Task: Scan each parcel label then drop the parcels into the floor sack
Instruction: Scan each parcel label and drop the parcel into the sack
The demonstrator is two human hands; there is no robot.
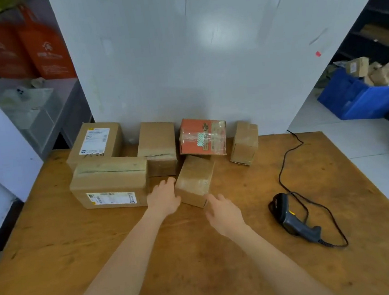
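At the middle of the wooden table, a small plain parcel is lying with its long axis running from about 12 o'clock down to 6 o'clock, slightly skewed, its near end facing the person. No label is showing on its visible faces. The left hand is resting against the parcel's left side at 9 o'clock, fingers extended and relaxed, gripping nothing. The right hand is hovering at the parcel's near right corner, around 5 o'clock, fingers spread and loose; whether it is touching the cardboard cannot be told.

Just beside the left hand at 9 o'clock, a large labelled parcel is sitting with its long axis across the table, label facing the person. Behind it, a second labelled parcel is standing by the white panel. Along that panel, at 12 o'clock, a plain brown parcel, an orange taped parcel and a small squat parcel are lined up.

Well apart at 3 o'clock, a black scanner is lying on its side, head pointing toward 11 o'clock, handle toward 5 o'clock, its cable trailing to the table's far edge. On the floor at 2 o'clock, a blue crate is holding more boxes.
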